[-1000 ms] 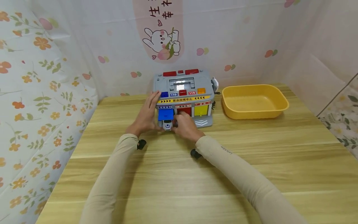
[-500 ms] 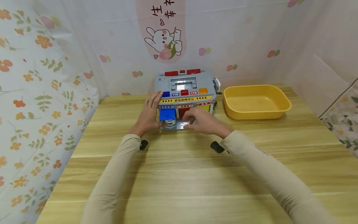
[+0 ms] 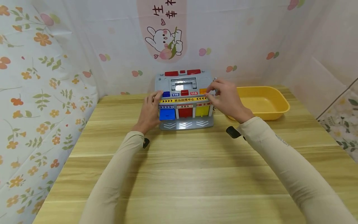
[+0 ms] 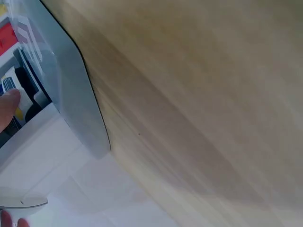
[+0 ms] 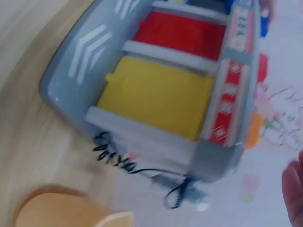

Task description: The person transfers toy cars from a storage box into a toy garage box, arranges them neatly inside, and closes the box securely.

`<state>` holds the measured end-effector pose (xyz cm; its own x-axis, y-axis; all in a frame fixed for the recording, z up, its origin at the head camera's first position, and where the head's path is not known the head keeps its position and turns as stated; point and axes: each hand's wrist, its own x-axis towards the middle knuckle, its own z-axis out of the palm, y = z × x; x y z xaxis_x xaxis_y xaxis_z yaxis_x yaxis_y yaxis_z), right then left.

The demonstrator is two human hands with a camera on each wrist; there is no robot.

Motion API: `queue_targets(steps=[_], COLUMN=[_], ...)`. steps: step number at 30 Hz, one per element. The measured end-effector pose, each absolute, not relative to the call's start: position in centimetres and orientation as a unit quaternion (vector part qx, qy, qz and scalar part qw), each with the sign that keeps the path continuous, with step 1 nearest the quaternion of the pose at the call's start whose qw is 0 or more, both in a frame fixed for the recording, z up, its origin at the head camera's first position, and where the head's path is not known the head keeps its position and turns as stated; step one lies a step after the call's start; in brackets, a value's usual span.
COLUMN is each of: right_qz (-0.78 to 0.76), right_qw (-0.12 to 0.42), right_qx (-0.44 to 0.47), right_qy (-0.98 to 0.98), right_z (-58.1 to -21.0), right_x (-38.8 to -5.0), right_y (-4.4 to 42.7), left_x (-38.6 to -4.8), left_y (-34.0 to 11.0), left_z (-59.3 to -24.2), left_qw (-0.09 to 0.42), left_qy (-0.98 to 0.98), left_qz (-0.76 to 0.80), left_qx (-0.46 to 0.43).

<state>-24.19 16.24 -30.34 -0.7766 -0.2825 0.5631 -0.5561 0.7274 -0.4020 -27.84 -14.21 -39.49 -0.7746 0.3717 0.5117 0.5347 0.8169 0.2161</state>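
A grey toy emergency station (image 3: 183,99) stands at the back of the table, with red and yellow doors down and a blue door (image 3: 167,114) swung up and out. My left hand (image 3: 148,110) rests against its left side, fingers by the top corner. In the left wrist view, the thumb (image 4: 7,106) touches a white toy car (image 4: 20,91) inside the blue-door bay. My right hand (image 3: 227,97) is at the station's upper right corner, near the orange light (image 3: 203,91), with bent fingers and nothing visible in them. Whether it touches the station cannot be told.
A yellow plastic tub (image 3: 263,118) stands right of the station, partly behind my right hand. A black coiled cord (image 5: 113,158) hangs at the station's right side. A printed cloth (image 3: 112,46) hangs behind the wooden table (image 3: 179,174).
The police car has gone back into the bay under the blue door. My right hand has left the car, moving right and up to the station's top right corner. My left hand stays put.
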Motion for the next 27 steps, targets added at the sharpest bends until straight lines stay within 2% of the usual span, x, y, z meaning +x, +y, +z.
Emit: queue_targets(steps=[2,5,9,12,20,27], right_qz=[0.297,0.319,0.347,0.358,0.374,0.375], right_qw=[0.24,0.21,0.159,0.143,0.123,0.13], right_qx=[0.205,0.161,0.128,0.125,0.124,0.134], right_qy=[-0.901,-0.91,-0.916,-0.914,-0.911,-0.908], right_z=[-30.7,-31.5,-32.7,-33.4,-33.8,-34.3], right_x=[-24.7,-25.2,-25.9,-26.5,-27.2,-27.4], right_y=[16.4,16.7,16.9,17.1,17.4,17.5], left_x=[-28.1,-28.2,-28.1,-27.9,-27.5,-26.9], left_y=[-14.2,-14.3,-14.7,-15.2,-16.5,-16.8], left_z=[-39.5,-39.5,-39.2,-39.0,-38.7,-37.2], left_qw=[0.242,0.245,0.227,0.214,0.151,0.093], left_qy=[-0.921,-0.917,-0.919,-0.918,-0.895,-0.889], left_qz=[-0.179,-0.18,-0.181,-0.191,-0.31,-0.376], left_qx=[-0.249,-0.257,-0.266,-0.275,-0.284,-0.244])
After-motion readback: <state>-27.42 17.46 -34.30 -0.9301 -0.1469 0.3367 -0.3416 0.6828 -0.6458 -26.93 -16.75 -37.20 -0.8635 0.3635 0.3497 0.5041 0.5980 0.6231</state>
